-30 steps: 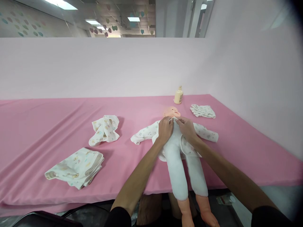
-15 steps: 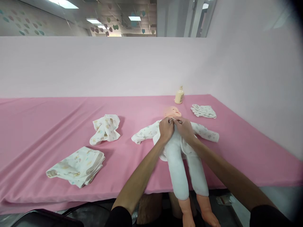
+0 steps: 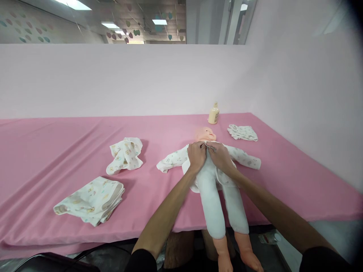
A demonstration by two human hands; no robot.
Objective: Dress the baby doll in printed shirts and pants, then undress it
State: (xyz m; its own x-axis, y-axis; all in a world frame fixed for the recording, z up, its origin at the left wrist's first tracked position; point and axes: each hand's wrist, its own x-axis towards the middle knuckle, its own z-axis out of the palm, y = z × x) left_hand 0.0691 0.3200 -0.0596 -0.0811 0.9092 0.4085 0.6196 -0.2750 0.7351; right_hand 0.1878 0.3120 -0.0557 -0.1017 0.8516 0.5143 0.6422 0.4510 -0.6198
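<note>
A baby doll [image 3: 211, 196] lies on its back, its feet hanging past the table's front edge. It wears a white printed baby shirt [image 3: 176, 158] with both sleeves spread wide. At the doll's upper chest, just below the chin, my left hand [image 3: 196, 155] pinches one side of the shirt's neckline. Right beside it, my right hand [image 3: 219, 155] pinches the other side, so the two hands nearly meet. A thin pale edge of cloth shows between the fingertips. The fingers cover the exact fastening.
A pump bottle [image 3: 213, 114] stands behind the doll's head. To its right lies a folded white cloth garment [image 3: 242, 133]. On the left are a crumpled printed cloth [image 3: 125, 155] and a folded printed cloth [image 3: 90, 200]. Pink fabric [image 3: 70, 151] covers the table, with walls behind and right.
Both hands stay at the doll's neckline, with small shifts of the fingers and the left hand slightly more closed over the cloth. The doll and other items lie as before.
</note>
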